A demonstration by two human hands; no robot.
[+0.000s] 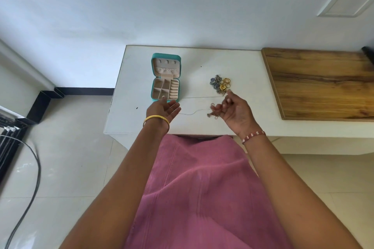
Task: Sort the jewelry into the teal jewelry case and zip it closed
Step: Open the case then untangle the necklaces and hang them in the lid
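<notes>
- The teal jewelry case (pixel 165 77) lies open on the white table (pixel 141 119), toward the far-left corner, its lid flat against the tabletop beyond the base.
- The base of the case holds beige compartments and a row of ring rolls along its right side; as far as the view shows, the compartments hold nothing.
- A pile of jewelry (pixel 221 84) sits near the middle of the table, well to the right of the case: blue-grey pieces, a yellow flower-shaped piece and several gold rings, all touching or overlapping.
- The left hand (pixel 163 109) hovers just at the near edge of the case, palm turned up, fingers relaxed and spread, holding nothing. A yellow bangle (pixel 155 119) circles its wrist.
- The right hand (pixel 235 110) is raised near the table's front edge, just in front of the pile, its fingers curled around a small tangle of gold-toned jewelry (pixel 214 111); the pieces are too small to tell apart.
- A thin chain (pixel 192 113) trails left from that tangle across the tabletop, toward the left hand.
- A red and white beaded bracelet (pixel 253 136) sits on the right wrist.
- A wooden board (pixel 319 83) covers the right end of the table, well apart from the jewelry.
- A pink garment (pixel 202 188) fills the space below the front edge.
</notes>
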